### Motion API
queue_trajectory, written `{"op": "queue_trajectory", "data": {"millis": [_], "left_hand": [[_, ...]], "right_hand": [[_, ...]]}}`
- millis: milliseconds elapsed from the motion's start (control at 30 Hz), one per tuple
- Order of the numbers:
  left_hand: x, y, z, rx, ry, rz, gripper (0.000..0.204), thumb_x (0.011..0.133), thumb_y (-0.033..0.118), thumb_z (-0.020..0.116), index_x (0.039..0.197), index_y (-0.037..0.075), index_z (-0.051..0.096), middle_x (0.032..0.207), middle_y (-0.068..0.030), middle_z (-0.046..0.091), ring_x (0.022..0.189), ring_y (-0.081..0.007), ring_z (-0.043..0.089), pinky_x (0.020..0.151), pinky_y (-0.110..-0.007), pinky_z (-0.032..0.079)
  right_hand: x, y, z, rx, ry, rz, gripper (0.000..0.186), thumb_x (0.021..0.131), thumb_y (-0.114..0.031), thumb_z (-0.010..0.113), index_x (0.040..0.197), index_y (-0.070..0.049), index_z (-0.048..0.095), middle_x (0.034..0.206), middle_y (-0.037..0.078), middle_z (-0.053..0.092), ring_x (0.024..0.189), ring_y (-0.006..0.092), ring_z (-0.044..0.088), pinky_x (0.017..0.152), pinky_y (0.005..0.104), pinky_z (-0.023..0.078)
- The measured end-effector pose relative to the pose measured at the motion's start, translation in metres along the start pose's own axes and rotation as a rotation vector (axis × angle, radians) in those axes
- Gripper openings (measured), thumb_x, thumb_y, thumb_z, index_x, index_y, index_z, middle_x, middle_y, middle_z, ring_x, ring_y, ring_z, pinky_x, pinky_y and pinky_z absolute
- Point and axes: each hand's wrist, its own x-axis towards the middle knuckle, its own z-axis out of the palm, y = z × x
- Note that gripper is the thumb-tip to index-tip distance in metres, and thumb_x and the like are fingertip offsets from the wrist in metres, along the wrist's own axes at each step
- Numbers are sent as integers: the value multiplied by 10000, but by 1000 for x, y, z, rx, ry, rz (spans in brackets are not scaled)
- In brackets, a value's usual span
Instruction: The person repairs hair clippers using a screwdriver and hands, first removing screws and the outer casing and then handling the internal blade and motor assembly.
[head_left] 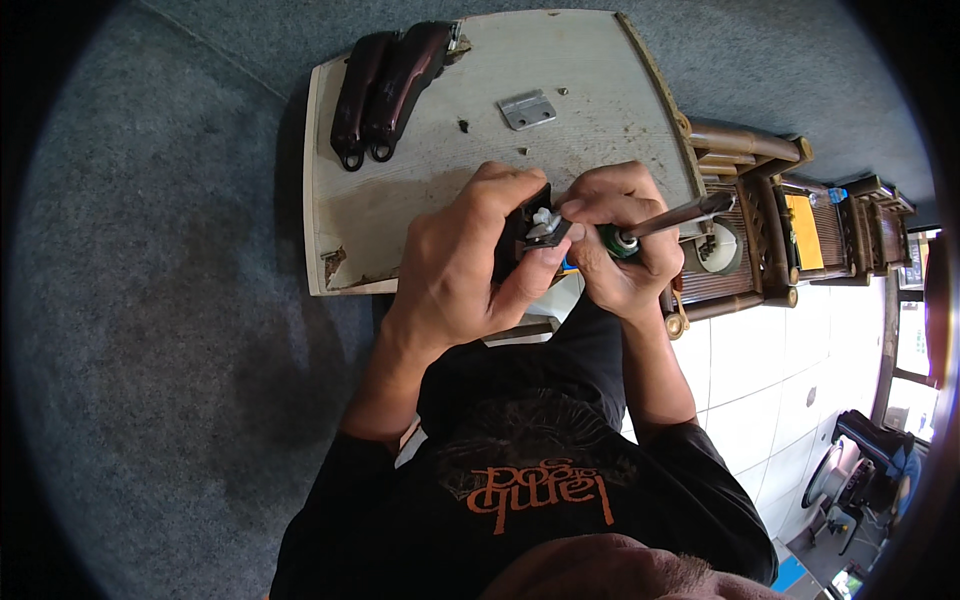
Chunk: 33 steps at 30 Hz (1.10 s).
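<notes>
My left hand is closed around a small black part that looks like a piece of a hair clipper. A white and metallic mechanism sits at its open end, between my two hands. My right hand grips a screwdriver with a green handle, its shaft pointing away to the right. The thumb and fingertips of this same hand also touch the black part's edge. My fingers hide much of the part and the handle.
On the pale wooden tabletop lie two dark maroon clipper-like housing pieces, a flat metal plate and small screws. The tabletop's edge is chipped. A bamboo bench stands to the right, bearing a yellow item.
</notes>
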Motion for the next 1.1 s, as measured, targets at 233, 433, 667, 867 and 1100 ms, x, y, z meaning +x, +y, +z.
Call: {"op": "queue_trajectory", "data": {"millis": [233, 433, 667, 867, 1100], "left_hand": [[-1, 3, 2, -8, 27, -7, 460, 952, 263, 717, 1247, -46, 545, 1018, -208, 668, 831, -341, 721, 657, -399, 598], [-1, 3, 7, -65, 51, -1, 419, 1027, 291, 621, 1256, -49, 537, 1023, -209, 668, 820, -341, 717, 658, -391, 577], [-3, 9, 2, -129, 32, -157, 436, 1076, 313, 530, 1305, -58, 533, 1086, -230, 681, 871, -359, 726, 751, -402, 570], [-2, 12, -5, -397, -72, -438, 425, 1103, 313, 438, 1260, -56, 579, 781, -85, 614, 662, -133, 572, 638, -300, 443], [-6, -5, -11, -559, -162, -495, 420, 1117, 304, 391, 1301, -43, 539, 718, 27, 490, 641, -43, 407, 605, -250, 336]], "right_hand": [[3, -3, -2, 59, -15, 102, 219, 812, 24, 826, 979, 35, 683, 923, 159, 714, 865, 251, 719, 736, 343, 578], [4, -8, -6, 67, -3, 252, 212, 825, -18, 838, 973, 33, 695, 952, 141, 726, 872, 216, 703, 751, 318, 552], [8, -12, -5, 87, -56, 361, 176, 857, -33, 818, 976, 18, 699, 940, 102, 717, 823, 171, 668, 720, 294, 508], [10, -8, -4, 42, -90, 310, 162, 888, -49, 793, 995, 6, 685, 915, 91, 703, 813, 151, 657, 717, 289, 504], [9, -16, -1, 31, -74, 496, 165, 907, -87, 784, 985, 6, 673, 886, 76, 679, 775, 142, 632, 691, 279, 488]]}}
